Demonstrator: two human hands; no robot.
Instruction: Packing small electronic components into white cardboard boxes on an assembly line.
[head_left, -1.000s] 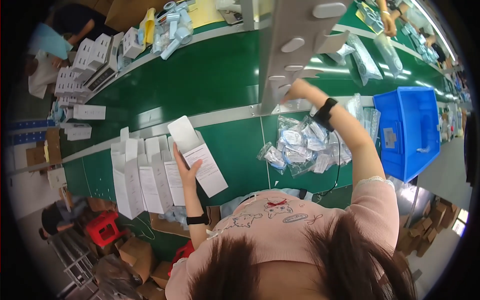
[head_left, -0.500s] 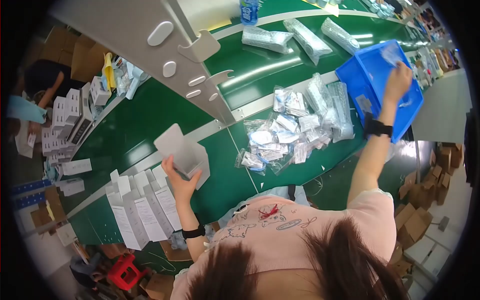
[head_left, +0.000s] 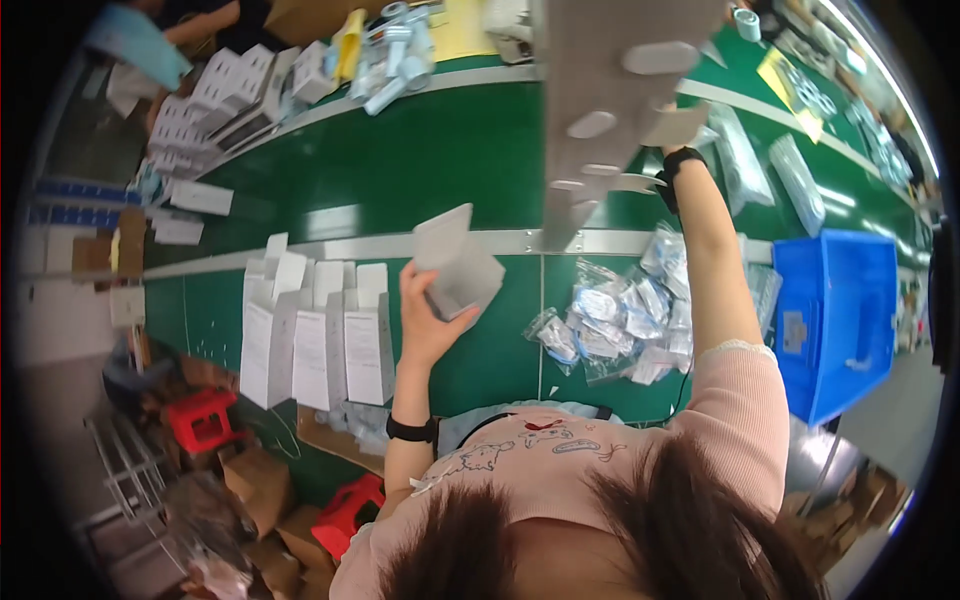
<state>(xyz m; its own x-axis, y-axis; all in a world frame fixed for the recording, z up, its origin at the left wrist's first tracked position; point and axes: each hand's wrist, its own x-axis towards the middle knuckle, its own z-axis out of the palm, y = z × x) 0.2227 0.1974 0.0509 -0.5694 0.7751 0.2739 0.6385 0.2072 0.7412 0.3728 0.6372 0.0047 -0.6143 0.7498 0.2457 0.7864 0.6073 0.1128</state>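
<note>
**Carton in left hand, right hand up behind the rack – boxing run partway**

Grey carton (head_left: 457, 262): part-folded, flaps open, held tilted above the near edge of the green counter (head_left: 400, 170). Left hand (head_left: 428, 325) has its grip closed on the carton's lower corner, fingers wrapped from below.

Right hand (head_left: 668, 140): raised, arm stretched up and away, hand at the grey slotted upright (head_left: 590, 110). The upright covers most of the hand; cannot tell whether its grip is open, closed or holding anything.

Progress, as a judgement:
- Done: a row of white flat cartons (head_left: 315, 335) stands just left of the held one, flaps up and apparently still unfilled.
- Left: a pile of clear bagged parts (head_left: 625, 320) lies on the counter just right of the carton, none visibly boxed. The held carton looks empty and not closed.
- So early-to-middle of a batch, most of the packing still open.

Around it: blue bin (head_left: 835, 320) at the far right, beside the bag pile. A metal rail (head_left: 330, 245) splits the counter lengthwise. Stacks of small white boxes (head_left: 215, 100) sit at the far left side, where another person's sleeve shows. Red stools (head_left: 205, 420) stand under the counter edge.

Hard to read:
- Inside of the held carton not visible.
- Bin contents not visible from this angle.
- Bag contents too small to identify.
- Fisheye rim bends and darkens everything at the edges.
- The person's head and pink shirt block the lower counter edge.
</note>
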